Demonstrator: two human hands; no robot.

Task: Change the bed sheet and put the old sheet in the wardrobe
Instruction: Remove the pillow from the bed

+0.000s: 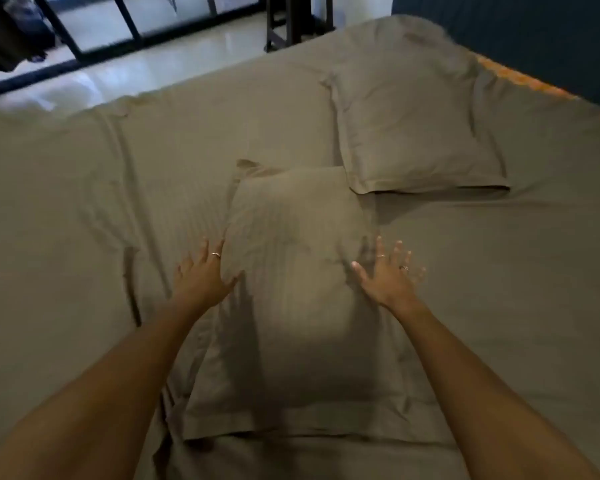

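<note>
Fingers on both hands are spread apart and extended, gripping nothing. Left hand (203, 275) lies palm down at the left edge of the near pillow (291, 306), its thumb reaching onto the pillow's fabric and the other fingers pointing away from the person; a ring shows on one finger. Right hand (390, 273) lies palm down at the pillow's right edge, thumb toward the pillow, fingers fanned over the sheet; rings show on two fingers. Motion blur around the right fingertips prevents a ruling on whether they press the cloth or hover just above it. Both forearms are bare and stretch forward from the lower corners of the view, converging slightly toward the near pillow, one on each side of it.

Near pillow: covered in taupe cloth with faint stripes, lying flat on the bed with its flanged hem toward the person. A dark shadow from the left arm falls across its left half.

Second pillow (416, 133): same cloth, lying flat beyond and to the right of the near pillow; their adjacent corners are just beside each other, and contact cannot be confirmed.

Bed sheet (84, 220): taupe, spread over the mattress under both pillows, with creases left of the near pillow. A strip of orange patterned fabric (523, 77) is exposed along the sheet's far right edge, past the second pillow.

Beyond the near pillow's far side: pale glossy floor (160, 67), dark-framed glazing (125, 26), and a dark blue surface (534, 32) at far right.
</note>
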